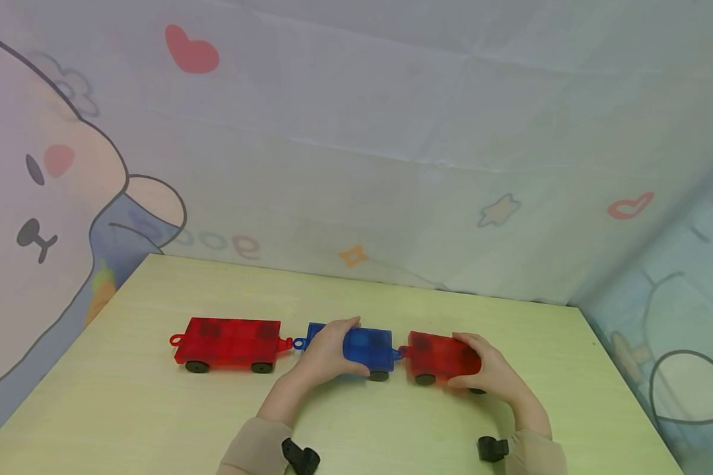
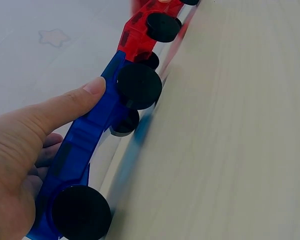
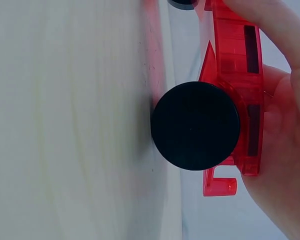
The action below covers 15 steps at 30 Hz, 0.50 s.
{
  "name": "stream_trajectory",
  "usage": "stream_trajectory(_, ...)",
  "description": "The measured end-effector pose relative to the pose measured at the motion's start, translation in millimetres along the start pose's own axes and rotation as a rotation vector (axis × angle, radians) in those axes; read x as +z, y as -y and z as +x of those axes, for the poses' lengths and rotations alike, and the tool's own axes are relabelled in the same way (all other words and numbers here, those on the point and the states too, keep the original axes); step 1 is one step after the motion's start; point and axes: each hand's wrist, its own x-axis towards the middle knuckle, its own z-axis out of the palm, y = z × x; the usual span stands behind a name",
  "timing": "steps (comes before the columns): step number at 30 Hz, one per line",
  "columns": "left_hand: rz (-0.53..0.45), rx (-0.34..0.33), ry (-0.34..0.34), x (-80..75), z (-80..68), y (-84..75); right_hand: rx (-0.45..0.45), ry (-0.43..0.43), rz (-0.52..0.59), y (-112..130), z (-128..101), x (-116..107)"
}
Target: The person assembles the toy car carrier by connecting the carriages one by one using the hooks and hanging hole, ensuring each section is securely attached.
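Observation:
A see-through blue toy train car (image 1: 368,348) with black wheels is gripped by my left hand (image 1: 327,353), the thumb on its near side. To its right, my right hand (image 1: 484,369) holds a short see-through red train car (image 1: 436,356) by its right end. The blue car's right hitch meets the red car's ring; in the left wrist view the blue car (image 2: 85,135) and red car (image 2: 139,37) touch end to end. A longer red train car (image 1: 234,340) stands at the left, its hitch close to the blue car's left ring; whether they are linked, I cannot tell.
The pale wooden table (image 1: 154,422) ends at a back edge against a printed cloth (image 1: 362,132) with hearts and a cartoon animal. Another printed cloth (image 1: 689,297) hangs along the right side. Black wrist mounts (image 1: 300,456) sit at both sleeves.

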Motion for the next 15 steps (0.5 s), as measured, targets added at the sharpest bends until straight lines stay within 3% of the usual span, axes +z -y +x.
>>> stream_trajectory(15, 0.003, -0.004, 0.001, -0.9, -0.3, -1.0, 0.002, -0.001, -0.008, 0.9, 0.0, 1.3)
